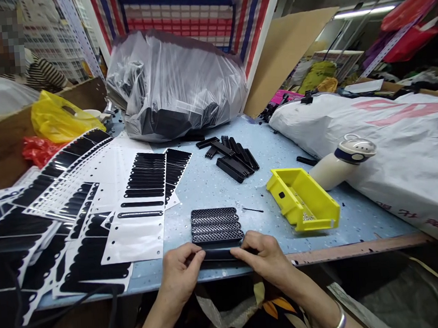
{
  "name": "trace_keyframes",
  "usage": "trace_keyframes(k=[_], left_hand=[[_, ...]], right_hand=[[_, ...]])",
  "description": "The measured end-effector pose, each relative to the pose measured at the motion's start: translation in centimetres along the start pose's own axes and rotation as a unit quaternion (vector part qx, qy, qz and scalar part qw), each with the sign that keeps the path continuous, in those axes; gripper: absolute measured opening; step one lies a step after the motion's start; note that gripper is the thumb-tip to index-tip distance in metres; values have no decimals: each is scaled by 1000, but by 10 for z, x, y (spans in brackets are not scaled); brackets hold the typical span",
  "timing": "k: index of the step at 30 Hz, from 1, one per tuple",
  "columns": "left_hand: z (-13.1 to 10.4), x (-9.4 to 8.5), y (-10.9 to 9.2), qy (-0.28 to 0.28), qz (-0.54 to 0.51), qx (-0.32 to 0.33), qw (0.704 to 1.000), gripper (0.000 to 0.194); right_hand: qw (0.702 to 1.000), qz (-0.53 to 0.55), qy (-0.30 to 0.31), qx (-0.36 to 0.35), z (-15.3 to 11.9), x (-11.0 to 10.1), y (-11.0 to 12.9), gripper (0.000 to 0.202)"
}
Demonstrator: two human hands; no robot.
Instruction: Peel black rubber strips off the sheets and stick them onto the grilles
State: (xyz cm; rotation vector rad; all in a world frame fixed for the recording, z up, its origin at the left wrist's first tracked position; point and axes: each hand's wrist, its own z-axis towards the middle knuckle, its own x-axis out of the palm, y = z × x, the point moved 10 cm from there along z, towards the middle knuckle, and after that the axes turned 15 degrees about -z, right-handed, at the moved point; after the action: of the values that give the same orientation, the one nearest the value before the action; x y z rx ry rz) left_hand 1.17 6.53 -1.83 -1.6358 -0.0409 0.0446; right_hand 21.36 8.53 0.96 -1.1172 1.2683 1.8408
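My left hand [183,269] and my right hand [265,255] pinch the two ends of a long black strip-shaped piece [221,255] at the table's front edge. Its upper face looks smooth and glossy. Just beyond it lie several black perforated bars [215,225], side by side in a neat block. A thin dark stick [252,210] rests to their right. Left of my hands is a white sheet [136,242] bearing rows of black oblong stickers [144,174]. Further back sits a loose pile of black plastic bars [235,155].
A yellow bin [321,197] with small shiny parts stands at right, beside a leaning cream bottle [330,170] and a big white sack [403,171]. More sticker sheets [93,252] cover the left. A large clear plastic bag [183,86] of black parts stands behind. Someone in striped sleeves [45,71] is far left.
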Motion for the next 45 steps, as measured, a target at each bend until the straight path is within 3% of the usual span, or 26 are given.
trace_keyframes(k=[6, 13, 18, 22, 27, 35, 40, 45], left_hand=[[1, 0, 7, -8, -10, -18, 1000, 30], [1, 0, 11, -12, -18, -24, 999, 29], [1, 0, 9, -7, -16, -18, 1000, 29], [2, 0, 8, -5, -16, -17, 1000, 29], [0, -1, 3, -6, -7, 5, 1000, 26], [0, 0, -1, 1, 1, 28, 1000, 25], [-1, 1, 1, 6, -3, 8, 1000, 25], [-1, 3, -4, 23, -14, 4, 1000, 30]], right_hand=[[1000, 3, -24, 20, 5, -3, -9, 54], [998, 41, 3, 42, -2, -13, -10, 43], [997, -22, -67, 17, -6, -7, 9, 33], [997, -26, -69, -2, -3, 4, 13, 43], [997, -27, -70, -25, -2, -1, 12, 51], [989, -67, -96, -93, -1, -1, 48, 36], [988, -80, -99, -92, 5, 6, 44, 44], [990, -69, -91, -84, 6, -1, 37, 44]])
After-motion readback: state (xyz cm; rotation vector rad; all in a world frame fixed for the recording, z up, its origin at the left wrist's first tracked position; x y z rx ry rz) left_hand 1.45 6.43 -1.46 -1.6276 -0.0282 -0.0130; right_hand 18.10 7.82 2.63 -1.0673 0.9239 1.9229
